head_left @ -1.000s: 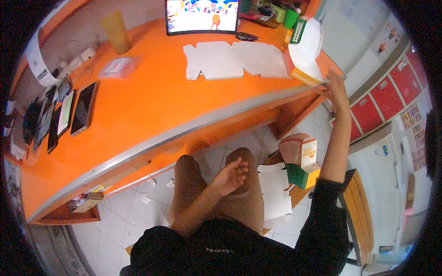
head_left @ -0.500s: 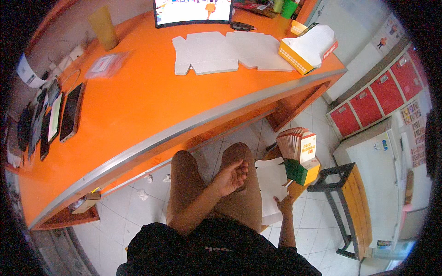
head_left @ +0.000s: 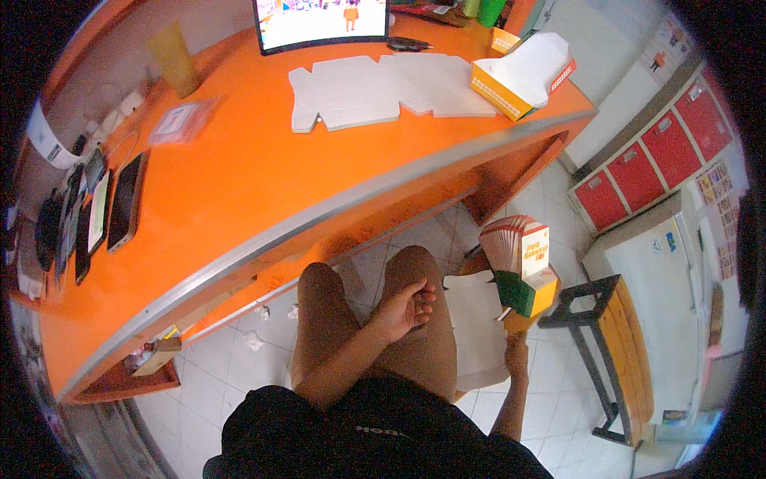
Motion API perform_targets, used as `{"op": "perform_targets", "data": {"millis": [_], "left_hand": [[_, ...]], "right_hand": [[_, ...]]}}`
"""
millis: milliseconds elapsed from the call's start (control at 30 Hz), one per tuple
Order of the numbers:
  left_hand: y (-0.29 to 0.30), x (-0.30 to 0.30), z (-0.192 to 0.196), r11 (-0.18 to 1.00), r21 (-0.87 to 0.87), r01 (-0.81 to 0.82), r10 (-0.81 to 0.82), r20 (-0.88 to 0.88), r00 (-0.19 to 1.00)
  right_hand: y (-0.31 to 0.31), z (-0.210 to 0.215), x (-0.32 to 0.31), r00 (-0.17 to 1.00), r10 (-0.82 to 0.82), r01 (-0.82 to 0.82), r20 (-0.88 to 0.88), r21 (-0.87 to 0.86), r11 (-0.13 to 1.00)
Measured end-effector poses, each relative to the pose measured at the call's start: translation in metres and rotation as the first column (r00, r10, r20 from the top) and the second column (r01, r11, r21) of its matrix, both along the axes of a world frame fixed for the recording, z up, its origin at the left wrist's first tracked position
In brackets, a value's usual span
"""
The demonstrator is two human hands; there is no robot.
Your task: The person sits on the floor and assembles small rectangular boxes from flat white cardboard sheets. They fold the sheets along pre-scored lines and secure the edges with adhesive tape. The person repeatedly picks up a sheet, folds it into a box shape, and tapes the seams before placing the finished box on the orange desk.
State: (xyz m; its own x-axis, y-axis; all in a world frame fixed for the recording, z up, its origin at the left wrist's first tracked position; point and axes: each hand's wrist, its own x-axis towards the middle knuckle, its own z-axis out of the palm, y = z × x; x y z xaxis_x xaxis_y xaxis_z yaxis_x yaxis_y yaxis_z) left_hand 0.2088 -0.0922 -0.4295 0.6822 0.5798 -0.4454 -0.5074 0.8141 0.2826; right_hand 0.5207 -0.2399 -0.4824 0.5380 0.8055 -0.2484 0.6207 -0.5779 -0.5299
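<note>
- Left hand (head_left: 405, 311): raised over the right thigh (head_left: 423, 359), its fingers curled inward; nothing shows in it, but how far it is closed I cannot tell.
- Right hand (head_left: 517, 358): low, at the right edge of the white sheets (head_left: 476, 331); its fingers are bunched and partly hidden, so I cannot tell whether they grip a sheet or only touch it.
- The sheets lie flat on the low bench (head_left: 523, 325), just right of the right thigh, which hides their left side.
- Nested cartons (head_left: 520, 267) in green, yellow and white stand beyond the right hand, at the sheets' far right corner, covering part of the bench.
- On the orange desk (head_left: 239, 168), an open box (head_left: 519, 80) sits near the right end, beside flat white blanks (head_left: 351, 92).
- Further left are a lit screen (head_left: 323, 24), a yellowish cup (head_left: 174, 60) and a phone (head_left: 128, 203).
- A stool (head_left: 630, 359) stands to the right, well apart from the cartons.
</note>
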Motion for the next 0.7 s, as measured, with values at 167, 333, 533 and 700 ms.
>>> {"op": "perform_targets", "data": {"millis": [167, 333, 533, 700], "left_hand": [[-0.004, 0.015, -0.005, 0.996, 0.062, 0.058, -0.06, 0.035, 0.998], [-0.009, 0.011, 0.003, 0.997, 0.059, 0.054, -0.053, -0.026, 0.998], [-0.009, 0.008, -0.002, 0.996, 0.069, 0.058, -0.056, -0.031, 0.998], [-0.009, 0.011, -0.007, 0.994, 0.074, 0.075, -0.071, -0.054, 0.996]], "right_hand": [[-0.024, -0.072, 0.05, 0.973, 0.213, -0.213, 0.09, -0.014, 0.977], [-0.028, -0.093, -0.002, 0.92, 0.043, -0.127, 0.391, 0.194, 0.973], [-0.02, -0.067, 0.014, 0.996, 0.087, -0.087, 0.012, 0.095, 0.992], [0.001, -0.033, 0.052, 0.915, 0.151, -0.178, -0.374, -0.038, 0.983]]}}
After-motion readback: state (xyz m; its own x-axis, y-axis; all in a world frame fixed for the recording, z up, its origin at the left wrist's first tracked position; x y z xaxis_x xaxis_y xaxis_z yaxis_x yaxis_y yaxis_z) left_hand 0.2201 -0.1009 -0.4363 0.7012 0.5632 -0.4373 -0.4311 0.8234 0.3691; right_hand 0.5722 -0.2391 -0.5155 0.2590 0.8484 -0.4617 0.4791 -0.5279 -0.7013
